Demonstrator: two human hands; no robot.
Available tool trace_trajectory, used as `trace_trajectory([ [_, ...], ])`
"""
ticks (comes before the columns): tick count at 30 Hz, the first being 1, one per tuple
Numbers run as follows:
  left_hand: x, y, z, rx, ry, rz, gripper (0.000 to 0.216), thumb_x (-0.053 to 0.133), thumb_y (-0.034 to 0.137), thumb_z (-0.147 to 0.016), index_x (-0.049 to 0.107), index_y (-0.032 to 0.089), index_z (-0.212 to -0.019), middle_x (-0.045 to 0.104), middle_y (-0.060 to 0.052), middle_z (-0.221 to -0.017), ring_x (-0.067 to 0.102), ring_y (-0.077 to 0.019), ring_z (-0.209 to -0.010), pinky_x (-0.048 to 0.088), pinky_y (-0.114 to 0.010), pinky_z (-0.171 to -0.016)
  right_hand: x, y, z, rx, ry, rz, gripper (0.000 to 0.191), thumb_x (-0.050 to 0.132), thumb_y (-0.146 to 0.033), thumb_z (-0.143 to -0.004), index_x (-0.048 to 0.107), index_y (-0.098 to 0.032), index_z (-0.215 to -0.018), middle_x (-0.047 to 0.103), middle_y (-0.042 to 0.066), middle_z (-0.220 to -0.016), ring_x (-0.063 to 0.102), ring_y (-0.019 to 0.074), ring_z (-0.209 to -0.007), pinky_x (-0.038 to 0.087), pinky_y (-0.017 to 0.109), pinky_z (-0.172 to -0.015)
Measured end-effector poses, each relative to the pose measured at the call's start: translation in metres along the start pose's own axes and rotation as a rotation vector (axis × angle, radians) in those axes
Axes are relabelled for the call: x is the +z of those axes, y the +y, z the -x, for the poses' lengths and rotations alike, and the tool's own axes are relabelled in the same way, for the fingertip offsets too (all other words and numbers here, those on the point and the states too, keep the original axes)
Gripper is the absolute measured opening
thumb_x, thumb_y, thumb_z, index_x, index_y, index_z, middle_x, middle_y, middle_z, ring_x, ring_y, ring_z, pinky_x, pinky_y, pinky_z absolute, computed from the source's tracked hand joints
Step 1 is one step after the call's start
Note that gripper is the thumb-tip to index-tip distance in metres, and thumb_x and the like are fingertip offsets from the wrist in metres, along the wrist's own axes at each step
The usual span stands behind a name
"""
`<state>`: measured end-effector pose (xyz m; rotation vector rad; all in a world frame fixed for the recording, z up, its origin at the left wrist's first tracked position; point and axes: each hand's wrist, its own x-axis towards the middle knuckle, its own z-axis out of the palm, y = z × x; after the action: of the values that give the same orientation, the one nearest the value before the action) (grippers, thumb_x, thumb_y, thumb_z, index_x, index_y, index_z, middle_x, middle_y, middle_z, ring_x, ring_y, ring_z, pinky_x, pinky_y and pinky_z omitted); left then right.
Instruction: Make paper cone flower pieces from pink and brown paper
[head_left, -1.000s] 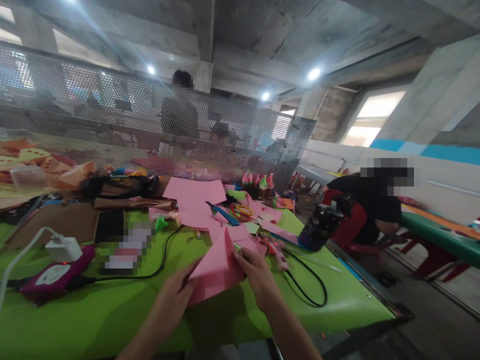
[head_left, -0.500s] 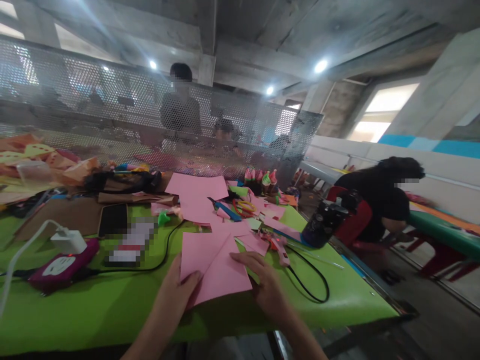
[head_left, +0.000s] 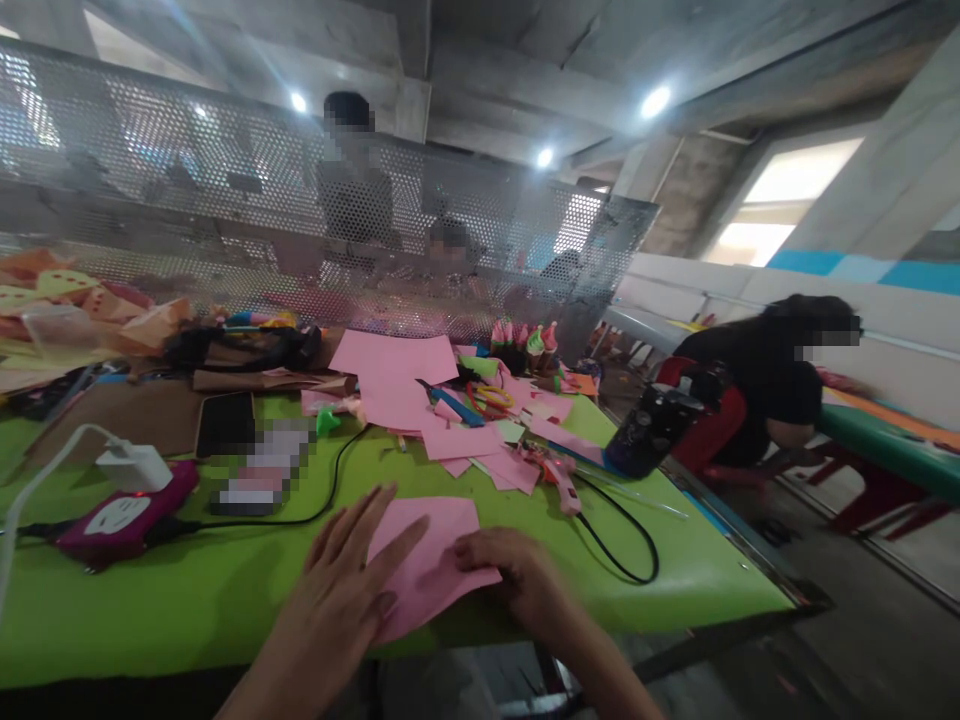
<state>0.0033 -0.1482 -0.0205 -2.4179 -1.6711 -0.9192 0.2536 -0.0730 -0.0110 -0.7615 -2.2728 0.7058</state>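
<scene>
A sheet of pink paper [head_left: 427, 535] lies at the near edge of the green table, its front part lifted and curved. My left hand [head_left: 349, 565] rests against its left side, fingers stretched and spread over the surface. At the right edge, my right hand [head_left: 517, 575] has its fingers bent and closed on the paper, thumb side hidden beneath. Just beyond the right hand sits a pink glue gun [head_left: 561, 485] with a black cord. More pink paper [head_left: 397, 370] is piled further back, with a blue-handled tool [head_left: 457, 405] on it.
To the left are a purple power strip [head_left: 131, 520] with a white charger [head_left: 135, 465], a lit phone [head_left: 266, 470] and a dark phone [head_left: 225, 425]. A dark bottle [head_left: 645, 430] stands at the right edge. Behind is a perforated metal screen [head_left: 247, 230]; a person [head_left: 750, 370] sits at right.
My left hand has gone from gripping the paper's left edge to spreading its fingers over it. The right fingers have curled in, and the paper shows as a smaller, curved piece.
</scene>
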Motion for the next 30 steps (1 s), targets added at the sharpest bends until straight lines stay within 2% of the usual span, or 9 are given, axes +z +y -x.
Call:
trace_trajectory([
  [3, -0.001, -0.006, 0.001, 0.140, -0.209, 0.140, 0.053, 0.053, 0.010, -0.084, 0.058, 0.040, -0.127, 0.055, 0.001, -0.142, 0.050, -0.0245, -0.131, 0.029, -0.049, -0.114, -0.002, 0.003, 0.008, 0.031, 0.017, -0.080, 0.029, 0.056, -0.008, -0.079, 0.075, -0.025, -0.093, 0.077, 0.005, -0.101, 0.069, 0.0216, -0.101, 0.051, 0.037, -0.091],
  [5, -0.003, -0.009, 0.002, 0.076, -0.342, 0.250, 0.040, 0.051, 0.021, -0.091, 0.061, 0.042, -0.123, 0.060, 0.004, -0.136, 0.054, -0.0219, -0.127, 0.028, -0.051, -0.114, -0.005, 0.003, 0.010, 0.093, 0.013, -0.132, 0.029, 0.058, -0.007, -0.077, 0.075, -0.025, -0.092, 0.076, 0.005, -0.104, 0.068, 0.0217, -0.103, 0.050, 0.037, -0.093],
  [8, -0.005, -0.016, 0.007, -0.025, -0.408, 0.347, 0.034, 0.045, 0.037, -0.096, 0.057, 0.046, -0.126, 0.055, 0.005, -0.141, 0.049, -0.0216, -0.132, 0.025, -0.054, -0.115, -0.007, 0.000, 0.008, 0.159, 0.006, -0.134, 0.023, 0.061, -0.009, -0.079, 0.076, -0.025, -0.088, 0.076, 0.005, -0.102, 0.067, 0.0229, -0.101, 0.050, 0.037, -0.092],
  [13, -0.004, -0.021, 0.014, -0.004, -0.358, 0.438, 0.062, 0.064, 0.052, -0.082, 0.046, 0.038, -0.140, 0.053, -0.003, -0.143, 0.049, -0.0282, -0.131, 0.020, -0.053, -0.117, -0.010, -0.006, -0.001, 0.210, -0.005, -0.016, 0.012, 0.066, -0.021, -0.083, 0.076, -0.026, -0.088, 0.075, 0.004, -0.088, 0.066, 0.0227, -0.086, 0.048, 0.033, -0.080],
  [17, 0.009, -0.013, 0.008, -0.322, -0.207, 0.438, 0.037, 0.046, 0.049, -0.091, 0.067, 0.029, -0.113, 0.070, -0.007, -0.121, 0.061, -0.0314, -0.116, 0.038, -0.052, -0.106, -0.008, 0.000, -0.005, 0.292, 0.016, 0.022, 0.014, 0.063, -0.031, -0.087, 0.075, -0.024, -0.084, 0.071, 0.004, -0.079, 0.063, 0.0219, -0.078, 0.045, 0.030, -0.070],
  [20, 0.017, -0.008, -0.001, -0.519, -0.135, 0.508, 0.029, 0.045, 0.046, -0.092, 0.065, 0.025, -0.089, 0.076, -0.007, -0.099, 0.068, -0.0285, -0.093, 0.050, -0.042, -0.083, -0.003, 0.005, -0.007, 0.373, 0.099, 0.090, 0.017, 0.065, -0.032, -0.084, 0.069, -0.021, -0.072, 0.064, 0.003, -0.068, 0.057, 0.0199, -0.066, 0.040, 0.028, -0.060],
  [22, 0.021, -0.008, -0.006, -0.583, -0.090, 0.505, 0.021, 0.049, 0.043, -0.089, 0.060, 0.026, -0.096, 0.076, -0.004, -0.090, 0.068, -0.0274, -0.088, 0.047, -0.041, -0.082, 0.000, 0.007, -0.009, 0.402, 0.138, 0.138, 0.010, 0.068, -0.030, -0.081, 0.067, -0.021, -0.077, 0.061, 0.001, -0.066, 0.054, 0.0195, -0.062, 0.037, 0.028, -0.057],
  [27, 0.028, -0.009, -0.005, -0.554, -0.024, 0.276, 0.048, 0.053, 0.036, -0.087, 0.043, 0.028, -0.134, 0.072, 0.004, -0.072, 0.068, -0.0256, -0.077, 0.037, -0.045, -0.087, -0.001, 0.009, -0.008, 0.356, 0.156, 0.176, 0.049, 0.066, -0.028, -0.083, 0.052, -0.027, -0.130, 0.061, -0.001, -0.069, 0.056, 0.0219, -0.063, 0.042, 0.031, -0.058],
  [30, 0.028, -0.009, -0.002, -0.404, -0.013, 0.134, 0.026, 0.054, 0.034, -0.088, 0.059, 0.034, -0.114, 0.076, 0.001, -0.087, 0.068, -0.0258, -0.084, 0.037, -0.042, -0.081, -0.004, 0.007, -0.009, 0.221, 0.075, 0.206, 0.021, 0.060, -0.028, -0.090, 0.064, -0.032, -0.110, 0.066, 0.003, -0.080, 0.061, 0.0228, -0.073, 0.045, 0.032, -0.064],
])
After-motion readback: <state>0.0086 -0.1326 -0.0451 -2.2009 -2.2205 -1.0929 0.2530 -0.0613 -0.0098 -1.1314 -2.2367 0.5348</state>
